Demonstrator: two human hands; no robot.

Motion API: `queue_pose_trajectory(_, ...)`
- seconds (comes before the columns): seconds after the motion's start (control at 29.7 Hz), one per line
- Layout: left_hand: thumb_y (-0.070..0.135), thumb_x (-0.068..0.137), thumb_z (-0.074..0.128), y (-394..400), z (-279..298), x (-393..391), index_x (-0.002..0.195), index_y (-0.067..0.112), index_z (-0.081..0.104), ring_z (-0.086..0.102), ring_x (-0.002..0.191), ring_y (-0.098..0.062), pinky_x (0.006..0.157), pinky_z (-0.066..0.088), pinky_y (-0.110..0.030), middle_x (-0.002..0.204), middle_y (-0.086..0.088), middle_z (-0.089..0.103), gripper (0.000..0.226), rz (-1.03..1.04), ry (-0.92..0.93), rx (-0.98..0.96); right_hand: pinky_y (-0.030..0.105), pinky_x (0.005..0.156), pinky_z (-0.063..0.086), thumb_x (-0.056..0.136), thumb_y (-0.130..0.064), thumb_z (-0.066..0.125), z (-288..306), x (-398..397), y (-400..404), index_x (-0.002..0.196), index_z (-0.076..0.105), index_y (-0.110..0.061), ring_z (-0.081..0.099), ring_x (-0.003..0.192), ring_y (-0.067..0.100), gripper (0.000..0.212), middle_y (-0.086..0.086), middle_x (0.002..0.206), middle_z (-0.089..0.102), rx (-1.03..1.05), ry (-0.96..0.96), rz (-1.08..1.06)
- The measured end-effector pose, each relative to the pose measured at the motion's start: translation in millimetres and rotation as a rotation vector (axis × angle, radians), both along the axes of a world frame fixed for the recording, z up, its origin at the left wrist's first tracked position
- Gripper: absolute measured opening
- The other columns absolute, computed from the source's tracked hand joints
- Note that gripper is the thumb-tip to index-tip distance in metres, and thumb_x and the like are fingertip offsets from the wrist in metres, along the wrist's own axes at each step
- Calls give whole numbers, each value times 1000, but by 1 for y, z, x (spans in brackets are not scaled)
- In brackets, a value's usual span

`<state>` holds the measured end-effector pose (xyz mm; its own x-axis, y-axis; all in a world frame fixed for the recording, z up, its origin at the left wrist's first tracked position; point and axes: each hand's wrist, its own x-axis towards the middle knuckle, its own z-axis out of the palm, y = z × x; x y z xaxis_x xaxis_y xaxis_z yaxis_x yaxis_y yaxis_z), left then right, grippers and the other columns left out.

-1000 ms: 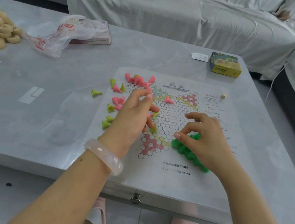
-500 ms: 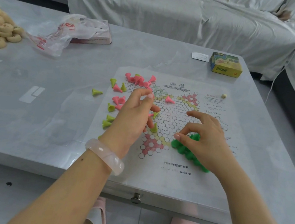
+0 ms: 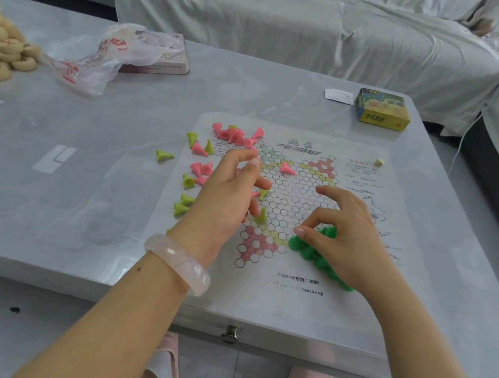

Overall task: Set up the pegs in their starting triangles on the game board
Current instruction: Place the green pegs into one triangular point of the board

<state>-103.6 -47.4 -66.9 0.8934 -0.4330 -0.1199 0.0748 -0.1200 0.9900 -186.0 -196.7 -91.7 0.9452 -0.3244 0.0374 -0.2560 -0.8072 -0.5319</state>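
Head view: your right hand [image 3: 348, 242] rests loosely curled on dark green pegs [image 3: 312, 254] filling their triangle, left hand [image 3: 225, 198] hovers holding nothing visible; pink pegs [image 3: 236, 135], lime pegs [image 3: 185, 200] mostly off the paper board [image 3: 291, 194].

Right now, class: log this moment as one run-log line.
left hand: over board, open | right hand: at dark green pegs | pink pegs: loose

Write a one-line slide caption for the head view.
Person's hands hover over a paper game board: right hand at the dark green pegs, left hand beside loose pink and lime pegs.
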Motion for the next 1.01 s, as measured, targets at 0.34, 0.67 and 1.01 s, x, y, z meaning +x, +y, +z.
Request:
queue_pose_trajectory(0.34,27,97,33,1,1,0,110,30,46,47,52,-8,58,37,-18,93,1,63,18,-5,4,-6,40,113,13,81,-32,63,3,-1,1,71,59,-28,19,137,17,12,-6,141,38,-6,55,17)
queue_pose_trajectory(0.67,26,97,33,0,1,1,111,29,46,47,52,-9,56,36,-19,94,1,64,20,0,0,3,41,111,17,86,-30,58,4,-2,2,77,56,-32,23,134,15,9,-5,139,40,-12,51,37)
queue_pose_trajectory(1.01,27,97,33,0,2,0,112,29,46,47,51,-8,56,36,-19,93,2,63,20,2,5,3,34,107,20,86,-26,59,3,-2,4,79,62,-28,29,130,13,8,-6,133,46,-25,26,75)
